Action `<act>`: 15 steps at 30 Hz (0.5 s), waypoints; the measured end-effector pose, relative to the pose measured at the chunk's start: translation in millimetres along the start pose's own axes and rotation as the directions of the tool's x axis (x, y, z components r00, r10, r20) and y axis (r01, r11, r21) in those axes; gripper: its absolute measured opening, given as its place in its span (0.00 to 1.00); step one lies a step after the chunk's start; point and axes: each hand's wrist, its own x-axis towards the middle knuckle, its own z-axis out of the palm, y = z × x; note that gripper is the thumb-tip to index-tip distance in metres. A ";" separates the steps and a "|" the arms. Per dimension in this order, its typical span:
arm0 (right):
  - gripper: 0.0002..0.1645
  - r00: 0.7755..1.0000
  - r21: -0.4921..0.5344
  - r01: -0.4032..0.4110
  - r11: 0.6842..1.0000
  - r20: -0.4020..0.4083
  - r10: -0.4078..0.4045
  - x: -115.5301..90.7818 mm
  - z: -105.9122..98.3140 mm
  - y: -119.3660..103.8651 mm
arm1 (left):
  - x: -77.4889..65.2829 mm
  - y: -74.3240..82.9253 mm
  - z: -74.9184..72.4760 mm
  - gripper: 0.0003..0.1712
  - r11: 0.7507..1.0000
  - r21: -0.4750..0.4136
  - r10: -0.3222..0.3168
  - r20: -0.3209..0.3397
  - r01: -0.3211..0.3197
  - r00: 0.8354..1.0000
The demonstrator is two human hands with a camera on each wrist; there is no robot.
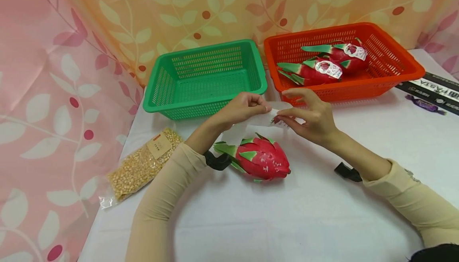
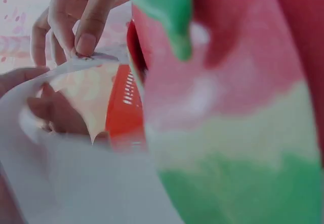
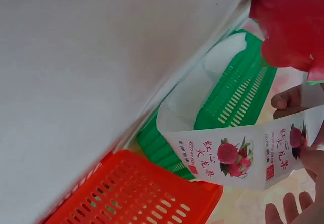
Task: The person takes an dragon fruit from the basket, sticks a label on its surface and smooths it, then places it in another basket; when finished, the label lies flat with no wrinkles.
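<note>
A strip of white backing paper with printed dragon fruit labels (image 3: 235, 158) stretches between the two hands, above the table. My left hand (image 1: 242, 110) grips the strip between thumb and curled fingers. At its printed end, my right hand (image 1: 313, 116) pinches a label with thumb and forefinger; whether the label has come off the backing cannot be told. Under the hands a red dragon fruit (image 1: 263, 158) with green-tipped scales lies on the white cloth, close to the left wrist. In the left wrist view this fruit (image 2: 228, 97) fills the right side and hides part of the strip.
Behind the left hand is a green basket (image 1: 204, 106). A red basket (image 1: 387, 81) holds two dragon fruits (image 1: 319, 73) with white labels. A bag of corn kernels (image 1: 143, 164) lies at left. A black pasta packet (image 1: 437, 90) and a purple-wrapped candy (image 1: 425, 104) lie at right.
</note>
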 end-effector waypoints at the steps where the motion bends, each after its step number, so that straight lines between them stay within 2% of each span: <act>1: 0.16 1.000 0.007 -0.004 1.000 0.001 0.004 0.0 -0.3 0.0 | 1.0 -0.5 -0.1 0.11 1.000 0.006 0.005 0.005 -0.005 1.000; 4: 0.17 0.999 0.029 0.017 0.999 -0.030 -0.017 -0.4 -0.6 0.5 | 3.4 -1.6 -0.9 0.17 1.000 0.001 0.016 0.035 -0.016 0.999; 9: 0.17 0.991 0.134 0.076 0.988 -0.124 -0.060 -2.4 -0.7 2.8 | 5.1 -3.5 -4.5 0.17 1.000 -0.025 0.003 0.067 -0.001 0.998; 11: 0.18 0.990 0.202 0.060 0.978 -0.138 -0.032 -4.0 -2.8 3.2 | 5.3 -5.5 -6.4 0.17 1.000 -0.019 0.003 0.066 -0.002 0.998; 13: 0.19 0.992 0.286 0.006 0.958 -0.125 0.031 -6.2 -6.9 2.6 | 6.1 -9.1 -8.5 0.18 1.000 -0.008 0.013 0.062 -0.013 0.998; 15: 0.19 0.989 0.397 -0.072 0.915 -0.092 0.118 -8.6 -13.5 1.4 | 7.1 -13.4 -10.4 0.18 1.000 0.015 0.018 0.054 -0.019 0.998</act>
